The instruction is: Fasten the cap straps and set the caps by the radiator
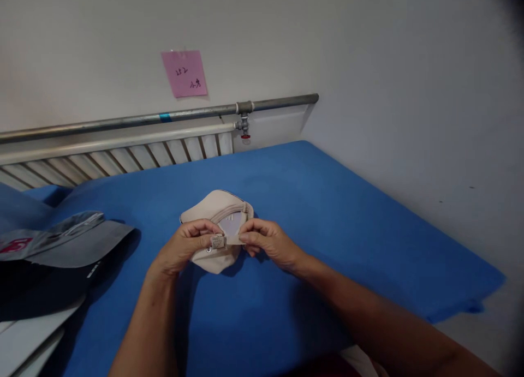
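A cream baseball cap point(213, 205) lies on the blue-covered table point(262, 317), its rear opening and strap turned toward me. My left hand point(190, 240) is closed, pinching the strap end beside a metal buckle point(218, 241). On the other side my right hand point(266, 238) is closed too, with thumb and fingers gripping the strap close to the cap's edge. The strap spans the short gap between the two hands. Part of the cap is hidden behind my fingers.
Several stacked caps, a grey cap point(102, 243) and a black cap point(49, 289) among them, lie at the left. Behind the table run a metal pipe point(278, 102) and a white radiator point(172, 152). A pink note point(185, 74) hangs on the wall.
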`<state>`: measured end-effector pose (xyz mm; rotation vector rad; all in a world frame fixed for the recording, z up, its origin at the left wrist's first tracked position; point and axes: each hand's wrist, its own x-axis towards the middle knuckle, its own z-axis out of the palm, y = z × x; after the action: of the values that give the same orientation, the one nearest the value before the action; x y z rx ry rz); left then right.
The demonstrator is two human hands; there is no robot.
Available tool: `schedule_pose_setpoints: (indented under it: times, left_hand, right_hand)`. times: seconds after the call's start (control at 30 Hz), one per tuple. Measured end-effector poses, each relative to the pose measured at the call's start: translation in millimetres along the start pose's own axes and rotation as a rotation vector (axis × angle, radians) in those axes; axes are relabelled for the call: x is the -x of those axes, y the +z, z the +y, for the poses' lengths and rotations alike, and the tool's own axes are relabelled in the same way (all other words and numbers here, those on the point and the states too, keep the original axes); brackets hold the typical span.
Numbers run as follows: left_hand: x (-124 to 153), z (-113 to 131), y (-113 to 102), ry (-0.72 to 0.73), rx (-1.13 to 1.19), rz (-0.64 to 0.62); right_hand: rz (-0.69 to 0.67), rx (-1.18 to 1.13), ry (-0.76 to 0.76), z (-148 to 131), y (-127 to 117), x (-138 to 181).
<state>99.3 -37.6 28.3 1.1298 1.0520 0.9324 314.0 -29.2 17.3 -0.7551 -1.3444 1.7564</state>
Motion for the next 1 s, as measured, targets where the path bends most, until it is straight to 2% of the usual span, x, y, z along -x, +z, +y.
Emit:
schedule_pose_setpoints:
  times: [0.67, 1.0]
  left_hand:
    - [-5.4, -7.9, 1.0, -0.056, -0.006, -0.022]
    - [-6.1, -1.9, 9.1, -0.068, -0.044, -0.008]
  right_hand:
    - [0.028, 0.051, 0.019, 2.5, 1.7, 0.0]
    - [0.067, 0.082, 0.036, 4.4, 4.9, 0.5]
